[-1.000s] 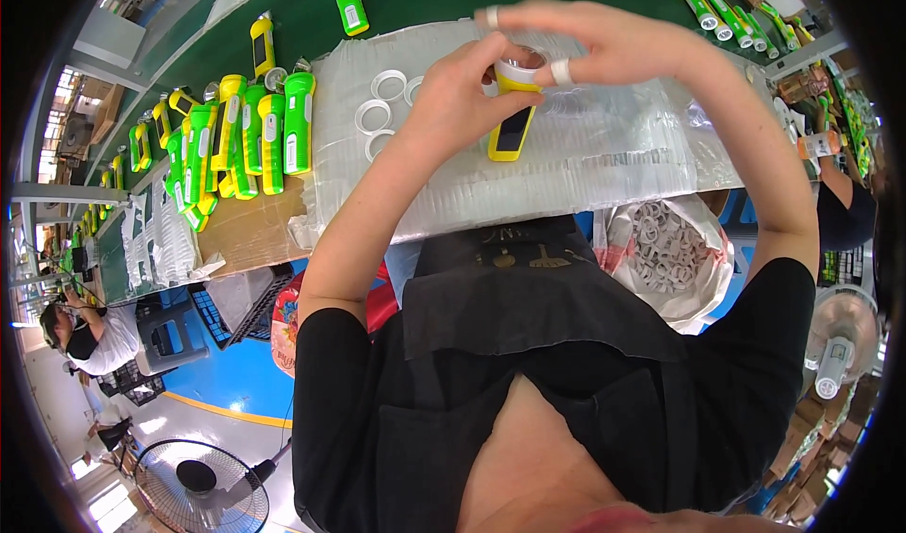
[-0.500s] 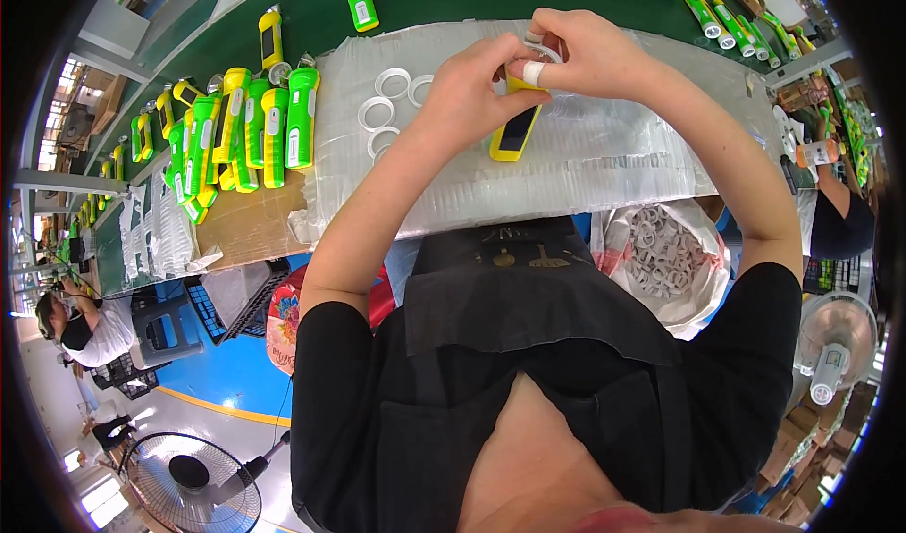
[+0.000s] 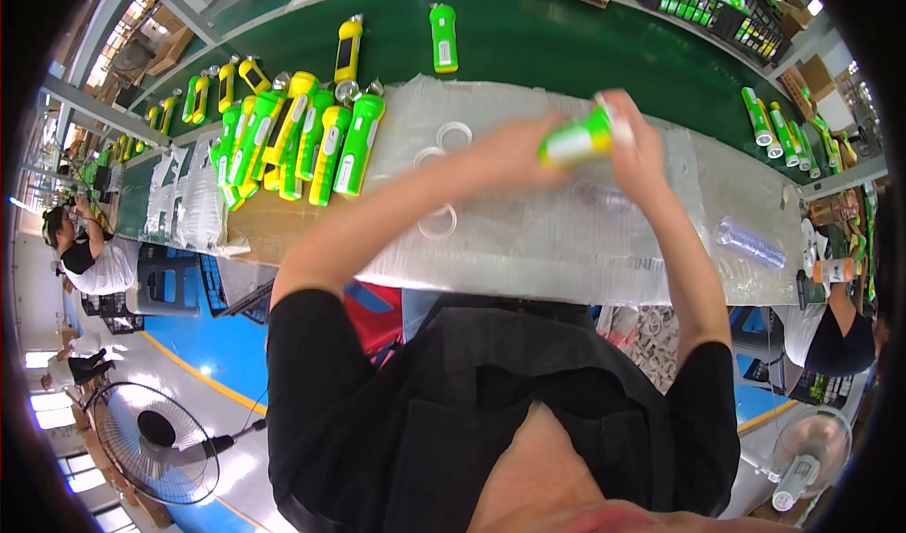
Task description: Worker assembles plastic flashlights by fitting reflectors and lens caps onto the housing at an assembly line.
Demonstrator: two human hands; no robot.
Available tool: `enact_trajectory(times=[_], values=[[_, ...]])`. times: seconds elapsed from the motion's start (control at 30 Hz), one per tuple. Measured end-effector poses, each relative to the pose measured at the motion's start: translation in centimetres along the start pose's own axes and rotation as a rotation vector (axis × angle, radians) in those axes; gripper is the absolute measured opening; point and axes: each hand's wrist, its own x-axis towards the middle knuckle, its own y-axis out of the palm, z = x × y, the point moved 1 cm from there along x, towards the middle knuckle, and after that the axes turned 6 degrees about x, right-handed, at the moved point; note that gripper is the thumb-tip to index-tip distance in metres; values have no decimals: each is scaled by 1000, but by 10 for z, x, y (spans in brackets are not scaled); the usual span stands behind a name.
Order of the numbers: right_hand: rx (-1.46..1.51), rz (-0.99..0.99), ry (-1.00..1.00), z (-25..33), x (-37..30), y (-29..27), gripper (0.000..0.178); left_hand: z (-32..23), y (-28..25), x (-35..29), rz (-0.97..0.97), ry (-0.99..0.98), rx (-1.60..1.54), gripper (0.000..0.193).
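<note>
A green and yellow flashlight (image 3: 578, 140) is up in the air above the worktable, lying nearly level. My right hand (image 3: 634, 151) is closed round its head end, where a white rim shows. At the other end is my left hand (image 3: 524, 151), smeared by motion, its fingers wrapped about the body as far as I can see. Left of the hands, several white rings (image 3: 454, 136) lie on the plastic-covered cardboard (image 3: 528, 250), some partly behind my left forearm. A pile of green and yellow flashlights (image 3: 359, 146) rests farther left.
Single flashlights (image 3: 444, 37) lie on the green conveyor belt (image 3: 510, 33) at the back. More flashlights (image 3: 777, 129) are at the right, near a clear plastic roll (image 3: 750, 242). Below the table edge stands a sack of grey-white parts (image 3: 651, 339). A fan (image 3: 156, 429) stands lower left.
The flashlight has turned from its yellow side with the dark panel to its green side and swung level. My hands have moved apart along it. The whole view has shifted.
</note>
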Motion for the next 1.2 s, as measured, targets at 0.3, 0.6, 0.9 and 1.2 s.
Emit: enact_trajectory(times=[0.3,0.6,0.9,1.2], values=[[-129,-408,148,-183,96,-21,29,139,-28,83,-498,-265,598,73],[-1019,-445,335,-251,85,-145,48,197,-31,87,-403,-411,333,48],[1003,25,652,-32,11,40,58,18,35,-21,-197,232,-161,48],[1267,399,566,44,-83,37,45,3,2,-46,-584,332,7,34]])
